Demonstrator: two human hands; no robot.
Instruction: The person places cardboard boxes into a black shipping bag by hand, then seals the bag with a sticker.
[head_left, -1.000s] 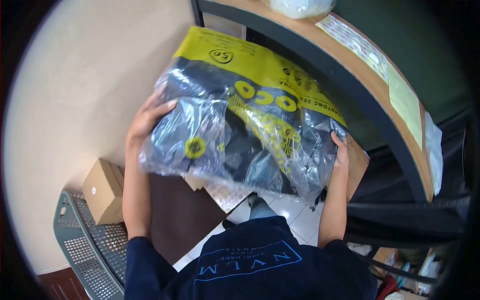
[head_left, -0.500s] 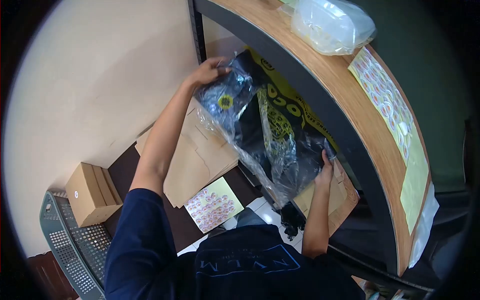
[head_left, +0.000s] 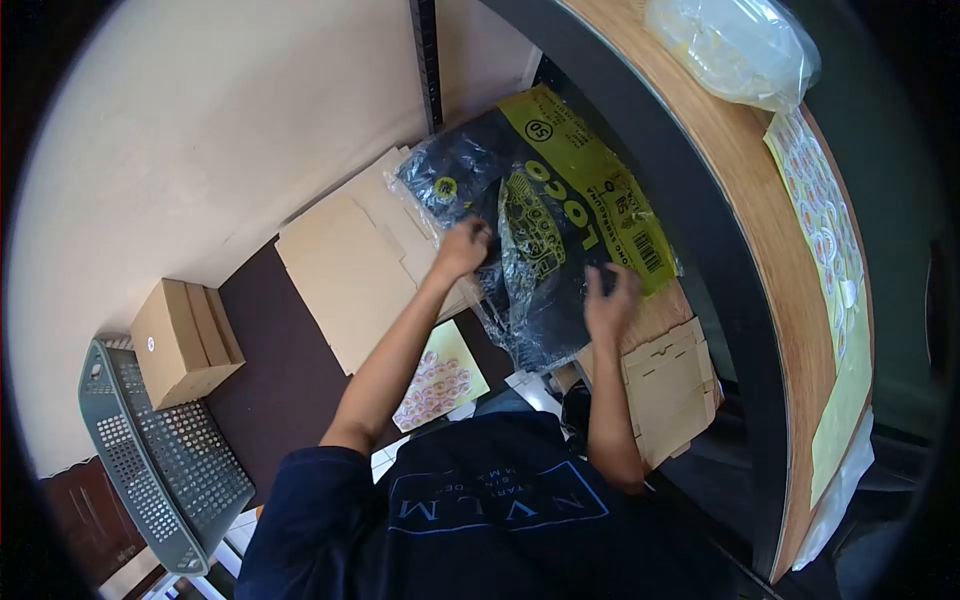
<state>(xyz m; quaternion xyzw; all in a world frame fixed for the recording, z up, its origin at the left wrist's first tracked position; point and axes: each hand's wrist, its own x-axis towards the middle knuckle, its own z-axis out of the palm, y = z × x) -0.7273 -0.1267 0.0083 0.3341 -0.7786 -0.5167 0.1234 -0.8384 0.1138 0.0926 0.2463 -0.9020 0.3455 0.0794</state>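
Observation:
A black and yellow plastic packet [head_left: 545, 215] lies flat on the lower surface, under the wooden shelf. My left hand [head_left: 460, 250] rests on the packet's near left edge with the fingers curled. Just above its near right edge hovers my right hand [head_left: 610, 300], fingers spread and nothing held. Flat cardboard sheets [head_left: 345, 270] lie to the left of the packet. A folded cardboard box [head_left: 668, 385] sits right of my right forearm.
A sticker sheet [head_left: 438, 378] lies near my body. A small closed carton [head_left: 178, 340] and a grey perforated basket [head_left: 160, 470] stand at the left. The curved wooden shelf [head_left: 760, 230] overhead carries a clear bag [head_left: 735, 45] and sticker sheets [head_left: 835, 260].
The packet has gone from held up in both hands to lying flat under the shelf. My right hand has let go; my left hand has shifted to its near edge.

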